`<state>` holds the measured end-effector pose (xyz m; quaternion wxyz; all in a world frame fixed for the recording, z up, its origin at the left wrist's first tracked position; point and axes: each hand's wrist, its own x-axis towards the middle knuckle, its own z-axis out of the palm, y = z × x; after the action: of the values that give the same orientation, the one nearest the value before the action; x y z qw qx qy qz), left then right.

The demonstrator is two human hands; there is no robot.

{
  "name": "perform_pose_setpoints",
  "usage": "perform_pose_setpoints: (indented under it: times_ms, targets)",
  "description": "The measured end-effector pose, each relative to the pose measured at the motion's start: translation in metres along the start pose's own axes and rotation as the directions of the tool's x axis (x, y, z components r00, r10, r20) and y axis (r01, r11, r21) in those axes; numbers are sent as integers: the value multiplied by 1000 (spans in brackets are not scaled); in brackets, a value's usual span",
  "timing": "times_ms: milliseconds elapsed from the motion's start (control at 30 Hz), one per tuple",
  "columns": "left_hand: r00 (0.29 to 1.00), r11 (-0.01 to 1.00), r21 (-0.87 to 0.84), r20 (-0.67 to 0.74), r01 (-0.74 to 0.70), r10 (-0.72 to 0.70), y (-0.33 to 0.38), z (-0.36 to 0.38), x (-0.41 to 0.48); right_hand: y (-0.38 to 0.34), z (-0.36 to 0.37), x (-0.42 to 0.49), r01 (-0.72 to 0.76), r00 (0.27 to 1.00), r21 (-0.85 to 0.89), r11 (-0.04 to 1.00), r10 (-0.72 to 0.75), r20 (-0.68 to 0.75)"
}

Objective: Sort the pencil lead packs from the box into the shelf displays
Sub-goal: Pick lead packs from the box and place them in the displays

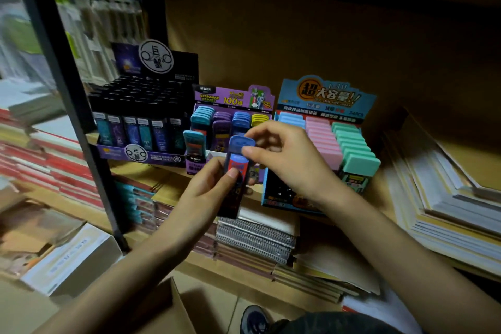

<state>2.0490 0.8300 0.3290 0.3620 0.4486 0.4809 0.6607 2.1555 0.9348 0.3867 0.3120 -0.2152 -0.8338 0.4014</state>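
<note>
1. Lead pack: blue cap, red-and-blue label. It's held upright in the air, just in front of the purple display, and isn't slotted yet.
2. Left hand: fingers wrapped round the lower body, thumb pressed on the label. Reads as the steadying grip.
3. Right hand: thumb and forefinger pinch the blue cap, other fingers loosely curled. Probably steering it cap-up into a slot.
4. The purple display is sorted in columns by cap colour: teal, purple, blue, yellow. The pack's cap matches the blue column, the likely target. The hands hide the free slot.
5. Purple display header reads "M&G", "100根", "0.7mm".
6. Left of the purple display: black display with dark-capped packs and a round logo. Small print is too blurred to read.
7. Right of the purple display: blue display, "超大容量!!", "24PCS", with blue, pink and mint rows.
8. Below the purple display: spiral notebooks stacked on the lower shelf. Nearer the camera is a cardboard box; contents not visible.
</note>
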Motion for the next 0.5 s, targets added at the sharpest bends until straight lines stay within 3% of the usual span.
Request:
perform_pose_setpoints:
  times_ms: [100, 200, 333, 500]
  targets:
    - [992, 950, 293, -34, -109, 124, 5, -18, 4, -8, -7, 18, 19, 997, 11, 1000, -18, -71]
    - [950, 737, 667, -150, -108, 274, 2, -44, 10, -9, -15, 39, 49, 977, -134, 990, -76, -201]
    - [942, 638, 765, -141, -91, 303, -4, -65, 22, 1, -14, 60, 24, 959, -257, 966, -95, -266]
    - [952, 649, 746, -74, -146, 298, -12, -75, 34, 15, -4, 70, 14, 961, -384, 923, -119, -250]
